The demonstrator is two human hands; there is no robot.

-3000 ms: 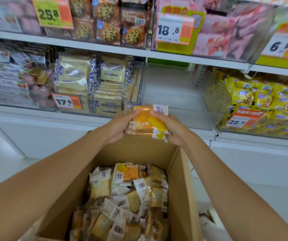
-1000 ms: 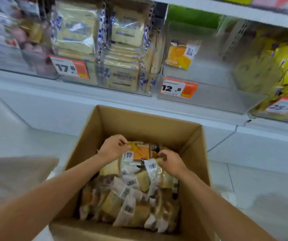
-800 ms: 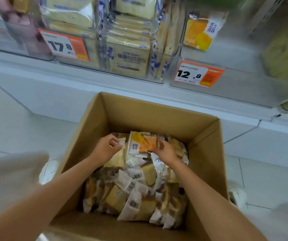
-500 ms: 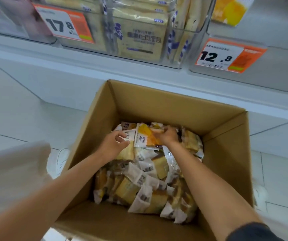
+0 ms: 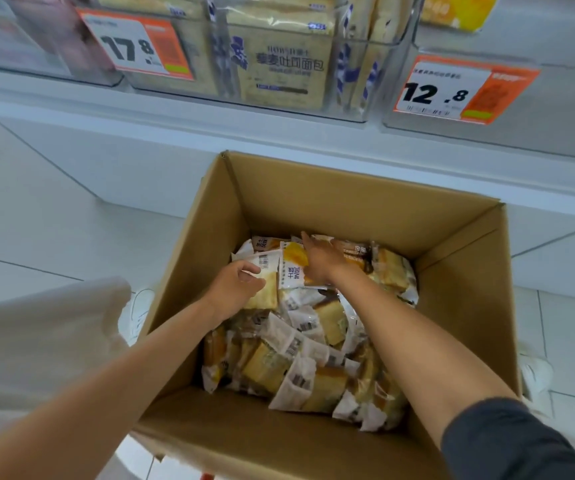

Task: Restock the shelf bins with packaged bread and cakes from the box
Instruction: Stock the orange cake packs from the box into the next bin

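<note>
An open cardboard box (image 5: 348, 192) on the floor holds several packets of bread and cake. Both my hands are inside it at the far end. My left hand (image 5: 236, 287) has curled fingers and pinches the white barcode flap of a pale bread packet (image 5: 263, 296). My right hand (image 5: 320, 259) lies with straight fingers across an orange-and-white cake packet (image 5: 291, 271) beside it. Above, a clear shelf bin (image 5: 556, 102) carries a 12.8 price tag (image 5: 459, 90). One orange packet (image 5: 459, 8) lies in that bin, cut off by the frame's top edge.
Left of that bin, another clear bin (image 5: 369, 81) tagged 17.8 (image 5: 137, 46) is packed with toast loaves (image 5: 286, 67). A white shelf base (image 5: 140, 161) runs behind the box. My pale trouser leg (image 5: 36, 341) and white shoes (image 5: 140, 313) flank the box on the tiled floor.
The orange packet I held at the shelf now lies in the 12.8 bin. Both hands dropped into the box, and my right fingers have straightened over an orange-and-white packet.
</note>
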